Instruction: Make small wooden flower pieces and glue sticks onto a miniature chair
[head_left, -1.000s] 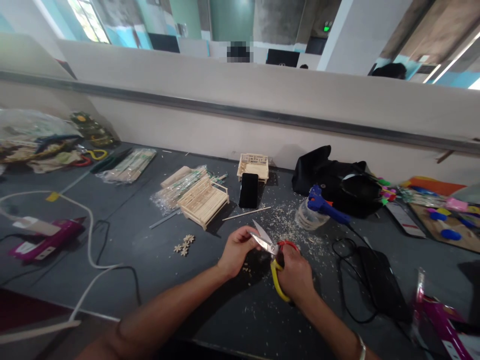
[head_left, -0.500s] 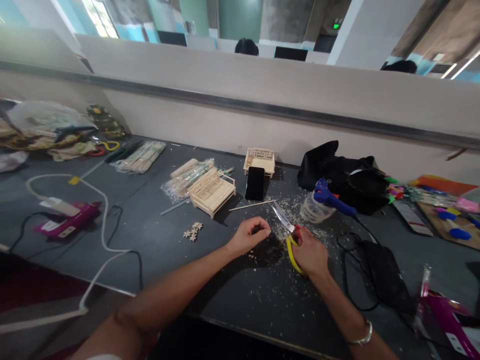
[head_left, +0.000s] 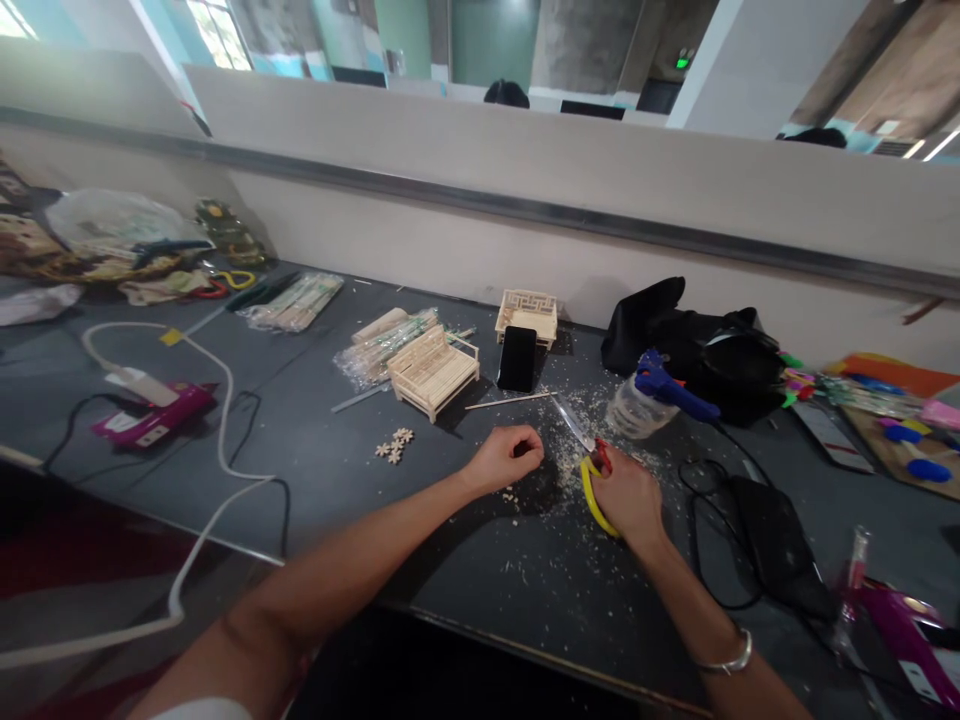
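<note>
My right hand grips the red and yellow handles of a pair of scissors, whose closed blades point up and left, low over the dark table. My left hand rests on the table just left of the scissors, its fingers curled in a loose fist; what it holds, if anything, is hidden. Wood shavings lie scattered around both hands. A thin wooden stick lies just beyond my left hand. A small wooden bench model stands further left.
A black phone leans on a small lattice wooden box. A blue glue gun rests on a clear jar beside a black bag. Stick packets, small wooden flowers, cables and a black adapter surround them.
The scissors' blades have closed and my right hand has lowered them toward the table. My left hand drew away from the blades and settled on the table in a fist. The camera shifted left.
</note>
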